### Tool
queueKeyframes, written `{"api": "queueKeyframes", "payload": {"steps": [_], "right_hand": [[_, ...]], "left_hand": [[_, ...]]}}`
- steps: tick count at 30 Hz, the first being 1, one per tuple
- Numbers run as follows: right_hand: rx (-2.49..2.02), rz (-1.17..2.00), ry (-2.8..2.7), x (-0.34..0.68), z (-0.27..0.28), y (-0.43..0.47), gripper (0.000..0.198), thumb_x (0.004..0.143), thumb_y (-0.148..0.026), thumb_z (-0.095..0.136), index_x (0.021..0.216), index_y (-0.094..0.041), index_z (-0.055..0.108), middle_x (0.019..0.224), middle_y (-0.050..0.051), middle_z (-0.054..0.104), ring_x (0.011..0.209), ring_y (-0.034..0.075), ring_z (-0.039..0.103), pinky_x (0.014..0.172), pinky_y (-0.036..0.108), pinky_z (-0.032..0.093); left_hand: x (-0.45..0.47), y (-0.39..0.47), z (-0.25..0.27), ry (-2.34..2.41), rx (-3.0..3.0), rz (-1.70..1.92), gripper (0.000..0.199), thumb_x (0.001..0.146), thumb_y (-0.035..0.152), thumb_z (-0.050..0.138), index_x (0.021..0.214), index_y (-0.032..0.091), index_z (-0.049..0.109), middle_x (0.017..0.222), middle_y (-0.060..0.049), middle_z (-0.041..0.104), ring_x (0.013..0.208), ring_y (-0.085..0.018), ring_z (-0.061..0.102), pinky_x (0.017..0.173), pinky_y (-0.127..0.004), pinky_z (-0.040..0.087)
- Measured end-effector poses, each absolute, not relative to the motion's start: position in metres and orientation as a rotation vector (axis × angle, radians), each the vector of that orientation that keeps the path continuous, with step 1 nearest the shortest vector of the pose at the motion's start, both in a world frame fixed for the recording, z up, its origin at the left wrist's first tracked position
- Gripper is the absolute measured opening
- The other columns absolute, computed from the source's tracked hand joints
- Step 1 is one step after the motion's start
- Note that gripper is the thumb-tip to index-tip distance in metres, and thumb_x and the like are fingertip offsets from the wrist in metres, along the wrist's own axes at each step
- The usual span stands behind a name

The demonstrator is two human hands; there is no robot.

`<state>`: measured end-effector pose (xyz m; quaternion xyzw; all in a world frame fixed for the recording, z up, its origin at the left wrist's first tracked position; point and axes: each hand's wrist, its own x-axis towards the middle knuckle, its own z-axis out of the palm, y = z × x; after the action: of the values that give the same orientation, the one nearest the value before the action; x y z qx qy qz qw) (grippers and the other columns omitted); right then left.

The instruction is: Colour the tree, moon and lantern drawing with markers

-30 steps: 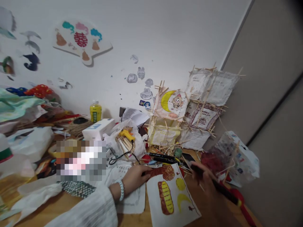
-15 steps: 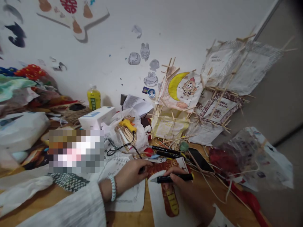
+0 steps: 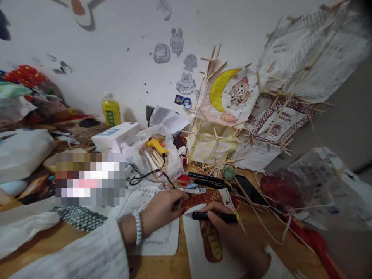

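A sheet of white paper (image 3: 192, 252) with a brown and yellow painted drawing (image 3: 213, 242) lies on the wooden table in front of me. My left hand (image 3: 164, 209) has its fingers curled on the sheet's upper left edge, holding it; a beaded bracelet (image 3: 137, 228) circles that wrist. Between the fingers of my right hand (image 3: 217, 219) is a black marker (image 3: 228, 217), slanting left over the drawing, its pale tip close to the brown area. Whether the tip touches the paper I cannot tell. Under my left hand is another sheet with line drawings (image 3: 170, 244).
Behind the sheet lie more black markers (image 3: 206, 178), scissors (image 3: 197, 190) and a phone (image 3: 251, 190). A yellow glue gun (image 3: 157, 146) rests on sticks in a plastic bag. Paper lanterns on stick frames (image 3: 223, 95) stand at the wall. A bottle (image 3: 111, 110) and white box (image 3: 116, 137) stand left.
The view has tilted down and shifted slightly, so the wall drawings sit higher. Both hands keep their hold; the marker stays over the drawing with only a slight shift.
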<state>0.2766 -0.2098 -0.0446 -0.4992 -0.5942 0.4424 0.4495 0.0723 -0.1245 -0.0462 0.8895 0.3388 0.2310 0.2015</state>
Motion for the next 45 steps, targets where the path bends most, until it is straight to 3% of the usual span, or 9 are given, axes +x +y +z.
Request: {"api": "queueKeyframes", "payload": {"steps": [16,45], "right_hand": [[-1.241,1.136,-1.479,0.2805,-0.0503,-0.2108,0.025,0.084,-0.041,0.054,0.087,-0.017,0.062,0.068,0.003,0.066,0.062,0.015,0.063,0.058,0.026,0.049],[-1.191,1.204,-1.458,0.2783,-0.0462,-0.2118,0.025,0.084,-0.040,0.055,0.087,-0.017,0.063,0.068,0.003,0.066,0.058,0.012,0.061,0.054,0.022,0.047]], "left_hand": [[0.0721,-0.1248,-0.0459,0.927,2.498,0.641,0.026,0.071,0.019,0.055,0.096,0.023,0.062,0.088,0.000,0.068,0.080,-0.017,0.061,0.068,-0.024,0.042],[0.0719,-0.1245,-0.0458,0.905,2.528,0.628,0.023,0.074,0.018,0.053,0.095,0.021,0.061,0.086,-0.001,0.067,0.078,-0.017,0.061,0.069,-0.025,0.044]]}}
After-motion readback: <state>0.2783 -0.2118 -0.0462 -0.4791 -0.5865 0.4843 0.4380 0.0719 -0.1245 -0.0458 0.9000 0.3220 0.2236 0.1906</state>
